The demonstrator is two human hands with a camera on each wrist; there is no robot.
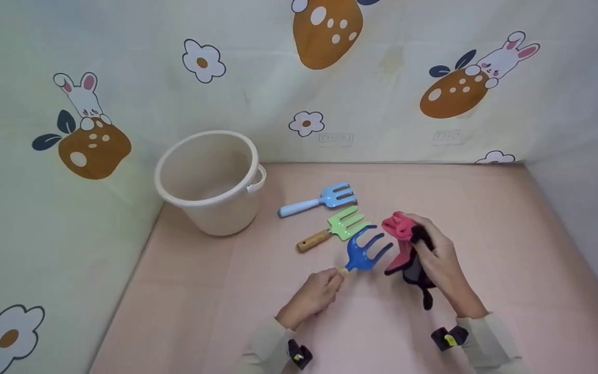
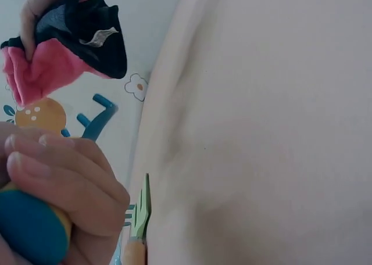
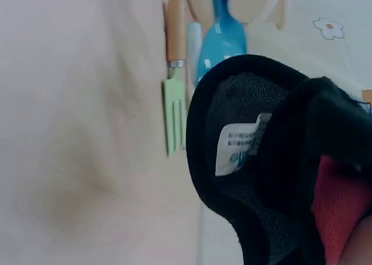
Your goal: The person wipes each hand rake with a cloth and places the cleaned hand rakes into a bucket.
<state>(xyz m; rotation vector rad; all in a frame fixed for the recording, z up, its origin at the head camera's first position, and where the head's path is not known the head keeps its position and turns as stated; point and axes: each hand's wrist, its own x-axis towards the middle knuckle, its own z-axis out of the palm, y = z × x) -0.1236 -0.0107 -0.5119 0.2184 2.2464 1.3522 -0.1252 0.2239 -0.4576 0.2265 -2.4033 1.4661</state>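
My left hand (image 1: 315,292) grips the handle of a blue hand rake (image 1: 361,254); its rounded blue handle end (image 2: 32,227) pokes out of the fist in the left wrist view. The rake's tines point up and right. My right hand (image 1: 439,257) holds a bunched pink-and-black fabric piece (image 1: 402,227) just right of the tines. In the right wrist view, a white label (image 3: 235,147) shows inside its black-edged opening. Left of the rake lie a green hand fork (image 1: 341,223) with a wooden handle and a light blue hand fork (image 1: 325,200).
A cream bucket (image 1: 221,218) with a side handle stands upright at the back left. The pinkish table surface (image 1: 216,306) meets printed fabric walls (image 1: 257,88) with rabbits and flowers at the back and sides.
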